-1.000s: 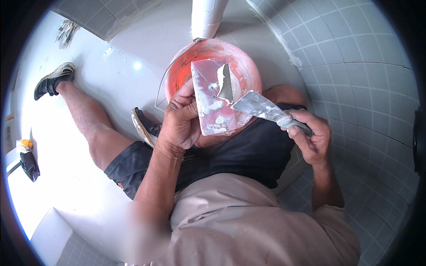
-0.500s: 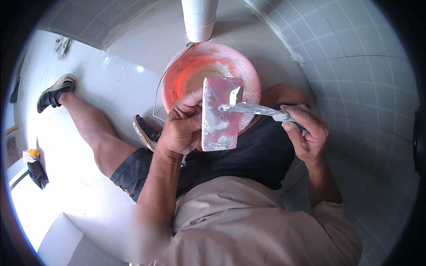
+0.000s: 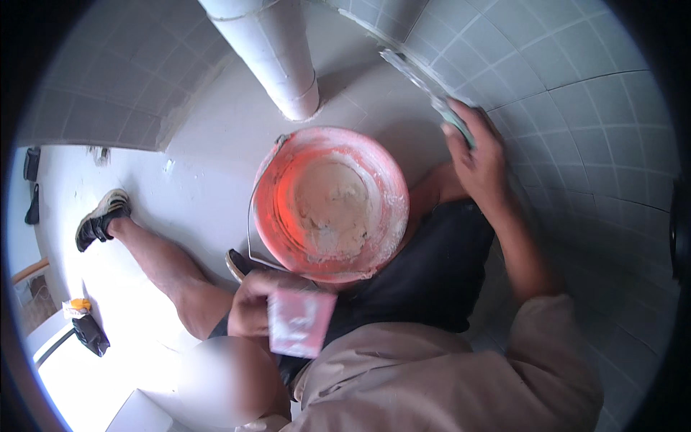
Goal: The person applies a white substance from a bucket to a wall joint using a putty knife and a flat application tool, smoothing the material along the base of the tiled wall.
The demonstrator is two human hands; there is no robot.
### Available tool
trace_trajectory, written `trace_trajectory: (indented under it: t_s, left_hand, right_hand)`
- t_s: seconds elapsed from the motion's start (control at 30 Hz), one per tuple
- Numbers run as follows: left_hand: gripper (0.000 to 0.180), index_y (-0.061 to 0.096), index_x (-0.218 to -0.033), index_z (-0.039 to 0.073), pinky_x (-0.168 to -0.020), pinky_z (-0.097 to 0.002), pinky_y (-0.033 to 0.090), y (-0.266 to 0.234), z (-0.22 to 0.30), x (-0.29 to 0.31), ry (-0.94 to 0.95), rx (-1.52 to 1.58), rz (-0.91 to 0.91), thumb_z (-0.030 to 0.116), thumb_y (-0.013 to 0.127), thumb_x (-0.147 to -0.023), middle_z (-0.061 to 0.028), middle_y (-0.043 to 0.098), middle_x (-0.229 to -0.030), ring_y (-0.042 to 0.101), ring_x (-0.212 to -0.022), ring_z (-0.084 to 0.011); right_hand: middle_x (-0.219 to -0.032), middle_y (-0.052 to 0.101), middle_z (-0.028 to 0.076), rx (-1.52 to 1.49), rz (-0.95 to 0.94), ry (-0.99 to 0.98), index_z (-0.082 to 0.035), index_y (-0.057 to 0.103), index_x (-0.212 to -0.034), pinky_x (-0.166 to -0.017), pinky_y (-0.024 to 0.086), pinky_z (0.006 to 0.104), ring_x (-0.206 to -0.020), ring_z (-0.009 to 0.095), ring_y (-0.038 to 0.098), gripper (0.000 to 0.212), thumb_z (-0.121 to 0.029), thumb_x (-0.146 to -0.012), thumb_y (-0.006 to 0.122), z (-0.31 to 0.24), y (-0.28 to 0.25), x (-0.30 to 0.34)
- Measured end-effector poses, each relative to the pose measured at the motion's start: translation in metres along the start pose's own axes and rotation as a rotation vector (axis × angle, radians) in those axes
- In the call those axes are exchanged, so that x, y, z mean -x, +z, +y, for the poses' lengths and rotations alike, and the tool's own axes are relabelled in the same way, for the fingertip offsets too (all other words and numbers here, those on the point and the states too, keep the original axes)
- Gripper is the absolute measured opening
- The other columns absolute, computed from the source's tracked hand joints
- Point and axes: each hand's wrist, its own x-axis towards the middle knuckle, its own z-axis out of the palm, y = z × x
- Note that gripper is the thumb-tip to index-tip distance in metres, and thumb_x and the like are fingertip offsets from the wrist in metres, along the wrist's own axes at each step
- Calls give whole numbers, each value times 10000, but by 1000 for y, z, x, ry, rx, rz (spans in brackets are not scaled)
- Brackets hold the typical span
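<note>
My right hand [image 3: 481, 157] grips a putty knife [image 3: 423, 81] by its pale green handle. The paste-smeared blade points up and to the left, its tip close to the seam where the floor meets the tiled wall; I cannot tell whether it touches. Low over my lap, my left hand [image 3: 248, 306] is closed on a pink rectangular board [image 3: 300, 322] daubed with white paste, slightly blurred. Between my legs stands a red-orange bucket [image 3: 396, 229] with crusted walls and a wire handle. Pale paste [image 3: 332, 205] lies in its bottom.
A white pipe [image 3: 277, 68] rises from the floor beyond the bucket. Grey tiled wall [image 3: 597, 137] curves along the right. My outstretched left leg [image 3: 162, 270] lies across the pale floor. A black and yellow package [image 3: 88, 331] sits at far left.
My right hand has carried the putty knife off the board, up to the wall's foot. The left hand has lowered the board toward my lap, uncovering the bucket. The whole view has shifted.
</note>
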Motion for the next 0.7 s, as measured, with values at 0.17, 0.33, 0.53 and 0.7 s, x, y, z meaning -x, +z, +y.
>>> trace_trajectory:
  t_s: [0.17,0.33,0.53,0.7]
  left_hand:
    - [475,626,-1049,-24,-615,-432,527,-41,9,121,-98,436,639,388,638,-814,-186,641,-861,648,-747,-329]
    - [446,562,-1120,41,-470,-344,489,-51,8,197,40,150,847,389,591,-844,-86,616,-857,616,-693,-229]
    - [470,593,-1071,58,-498,-378,472,-67,-5,188,143,470,778,410,674,-771,-96,613,-834,589,-651,-261]
    - [431,608,-1036,58,-497,-380,471,-73,0,179,31,367,958,418,650,-803,-71,609,-771,594,-671,-259]
  right_hand:
    - [-1056,574,193,140,-85,-25,-33,550,-1209,-862,484,471,-1007,373,567,358,-29,-854,600,101,90,-55]
    - [-1078,563,179,280,-81,54,-64,553,-1201,-890,494,445,-1038,364,555,350,-49,-855,598,138,183,-124]
    - [-1120,574,161,367,-118,235,-86,564,-1183,-884,511,444,-1099,325,572,287,-204,-922,568,159,240,-164]
    - [-1027,619,188,346,-20,127,-47,586,-1090,-845,522,462,-979,360,627,221,-155,-900,555,179,254,-178]
